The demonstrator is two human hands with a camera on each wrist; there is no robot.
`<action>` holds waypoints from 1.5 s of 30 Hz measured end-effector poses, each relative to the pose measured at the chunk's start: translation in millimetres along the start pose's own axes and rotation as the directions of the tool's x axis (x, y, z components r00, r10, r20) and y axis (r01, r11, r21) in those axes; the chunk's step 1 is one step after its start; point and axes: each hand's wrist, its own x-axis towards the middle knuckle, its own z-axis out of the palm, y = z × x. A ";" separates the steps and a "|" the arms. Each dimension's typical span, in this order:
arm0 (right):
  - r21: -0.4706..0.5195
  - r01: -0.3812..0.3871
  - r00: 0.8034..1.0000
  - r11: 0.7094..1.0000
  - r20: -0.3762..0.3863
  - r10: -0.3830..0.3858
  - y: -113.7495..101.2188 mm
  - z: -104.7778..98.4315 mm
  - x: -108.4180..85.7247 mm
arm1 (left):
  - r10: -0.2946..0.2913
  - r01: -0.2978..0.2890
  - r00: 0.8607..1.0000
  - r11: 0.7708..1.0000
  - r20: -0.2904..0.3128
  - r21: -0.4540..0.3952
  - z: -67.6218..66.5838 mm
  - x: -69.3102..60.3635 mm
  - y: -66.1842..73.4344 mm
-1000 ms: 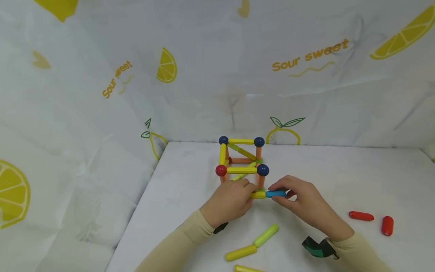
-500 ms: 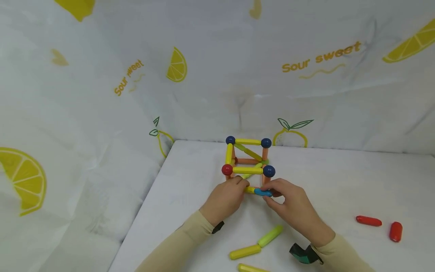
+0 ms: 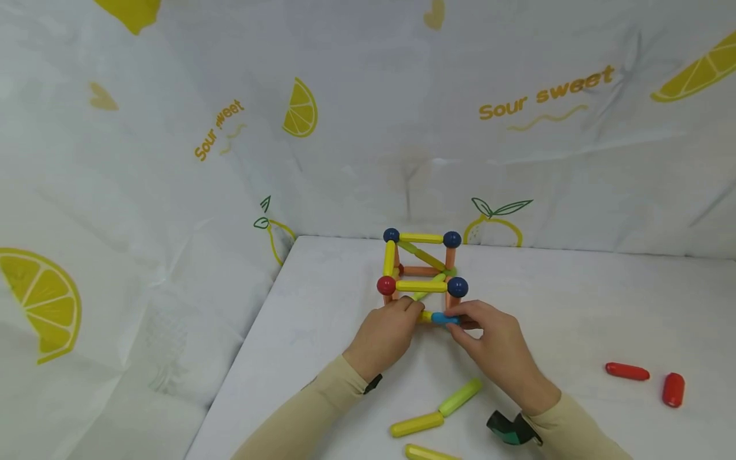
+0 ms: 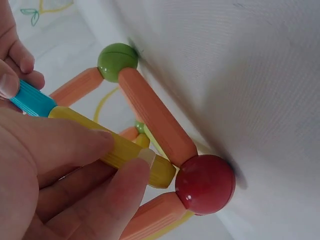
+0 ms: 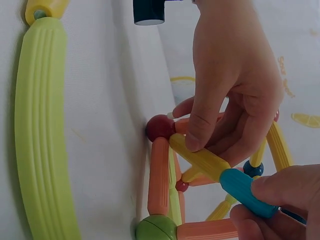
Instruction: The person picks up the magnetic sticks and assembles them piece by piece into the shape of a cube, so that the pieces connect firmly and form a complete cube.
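A cube-like frame of magnetic sticks and balls (image 3: 422,287) stands on the table, yellow sticks on top and orange uprights. My left hand (image 3: 384,335) pinches a yellow stick (image 4: 125,150) between thumb and fingers at the frame's lower front. The stick's end sits against a red ball (image 4: 206,184) at the lower left corner; whether it touches is hard to tell. My right hand (image 3: 496,340) pinches a blue stick (image 5: 245,190) joined end to end with the yellow one, slightly angled. A green ball (image 4: 117,61) marks the lower right corner, linked to the red one by an orange stick (image 4: 157,117).
Nearer me lie a yellow stick (image 3: 416,425) and a lime stick (image 3: 460,397), end to end, with another yellow stick (image 3: 430,453) at the bottom edge. Two red sticks (image 3: 627,371) lie to the right. A lemon-print sheet (image 3: 356,160) rises behind the table.
Both hands have moved the joined yellow and blue sticks leftward and closer to the frame. The head view has shifted slightly. The loose sticks have stayed put.
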 end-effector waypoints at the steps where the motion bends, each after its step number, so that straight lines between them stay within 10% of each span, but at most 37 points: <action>1: -0.004 0.003 1.000 1.000 -0.008 -0.003 -0.1 -0.5 0.5 | 0.001 -0.001 1.000 1.000 -0.007 0.001 0.0 0.2 -0.1; 17: 0.023 0.018 0.998 1.000 -0.059 -0.017 -1.7 2.3 6.6 | 0.032 -0.033 0.990 0.999 -0.138 -0.005 -3.3 2.1 -1.1; 27: -0.057 0.014 0.973 0.998 -0.228 -0.027 -1.1 -23.9 22.4 | -0.007 0.002 0.985 0.999 -0.172 -0.033 -7.0 3.5 -2.7; 36: -0.013 0.012 1.000 1.000 -0.005 -0.012 0.1 -31.6 36.7 | -0.030 0.020 0.983 0.998 -0.182 -0.060 -4.3 4.3 2.3; 45: -0.017 0.033 0.999 0.999 -0.029 -0.033 8.7 -21.3 36.1 | -0.043 0.036 0.981 0.998 -0.188 -0.041 -1.8 7.3 6.6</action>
